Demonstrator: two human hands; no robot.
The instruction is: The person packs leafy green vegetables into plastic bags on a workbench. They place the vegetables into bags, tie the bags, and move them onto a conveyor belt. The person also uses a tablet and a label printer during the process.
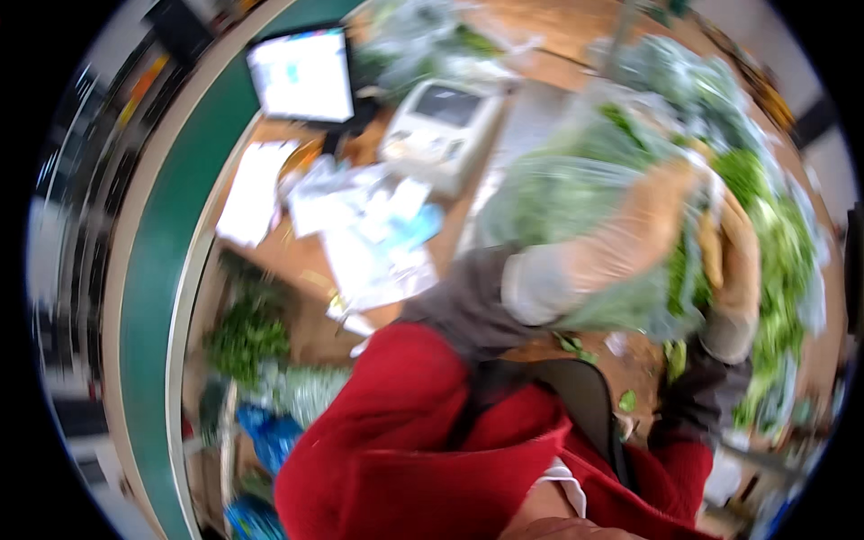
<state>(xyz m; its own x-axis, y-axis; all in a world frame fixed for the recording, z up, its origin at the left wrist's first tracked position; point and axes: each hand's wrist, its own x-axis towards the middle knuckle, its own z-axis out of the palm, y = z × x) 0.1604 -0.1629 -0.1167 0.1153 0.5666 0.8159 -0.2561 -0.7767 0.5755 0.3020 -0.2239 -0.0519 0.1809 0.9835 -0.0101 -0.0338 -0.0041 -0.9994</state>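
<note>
A clear plastic bag of leafy greens (560,196) stands on the table in front of me. My left hand (638,219), in a thin pale glove with a dark oversleeve behind it, reaches across the bag and grips plastic near its gathered top. Close beside it, my right hand (736,250), gloved the same way, is curled at the right side of the bag's top. White plastic shows between the two hands. Motion blur and overlap partly hide the fingertips. Loose leafy lettuce (783,297) lies just right of my right hand.
A scale with a display (439,128) and a monitor (304,77) stand on the wooden table. Papers and plastic bags (371,223) lie before them. More bagged greens (688,81) sit at the far right. Blue bags (270,432) and greens (246,337) are low on the left.
</note>
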